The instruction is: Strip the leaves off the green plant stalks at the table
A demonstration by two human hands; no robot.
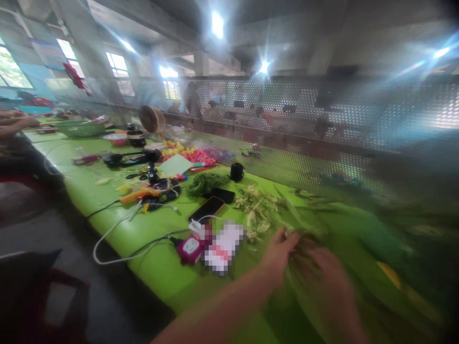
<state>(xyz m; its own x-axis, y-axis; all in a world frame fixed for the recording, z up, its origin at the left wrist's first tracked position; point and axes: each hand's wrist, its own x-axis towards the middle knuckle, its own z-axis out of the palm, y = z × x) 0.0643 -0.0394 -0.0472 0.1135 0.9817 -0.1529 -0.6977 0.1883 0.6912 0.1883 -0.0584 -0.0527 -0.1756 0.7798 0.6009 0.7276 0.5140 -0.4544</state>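
Sprawling green stems (305, 237), motion-blurred

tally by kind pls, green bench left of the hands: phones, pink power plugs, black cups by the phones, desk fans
phones: 2
pink power plug: 1
black cup: 1
desk fan: 1
Total: 5
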